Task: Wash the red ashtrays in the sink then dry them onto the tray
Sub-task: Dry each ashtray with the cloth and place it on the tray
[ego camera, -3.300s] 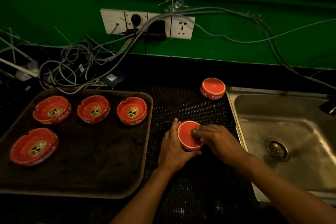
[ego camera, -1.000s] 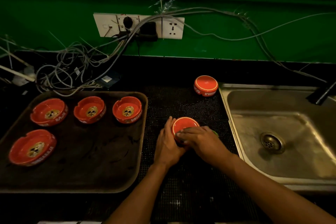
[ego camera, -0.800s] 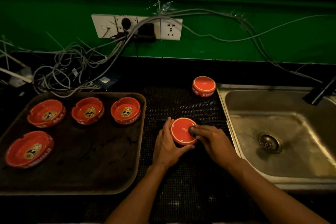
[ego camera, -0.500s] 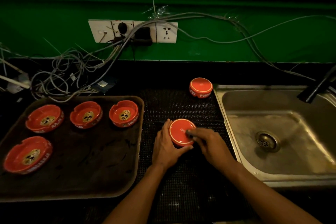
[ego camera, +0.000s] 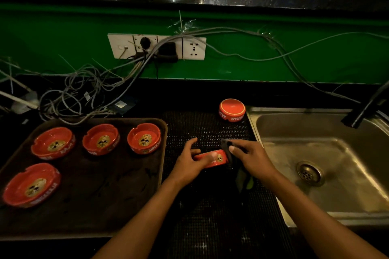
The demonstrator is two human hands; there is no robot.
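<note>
Your left hand (ego camera: 189, 164) holds a red ashtray (ego camera: 211, 159) over the counter mat, your right hand (ego camera: 250, 159) pinches a dark cloth (ego camera: 226, 149) against it | at 10 o'clock, four ashtrays done on the tray (ego camera: 105, 212) | at 1 o'clock, one upturned ashtray (ego camera: 232, 110) beside the sink (ego camera: 315, 174) is left.

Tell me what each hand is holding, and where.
Left hand grips a red ashtray by its side wall; right hand pinches a dark cloth against its right edge.
</note>
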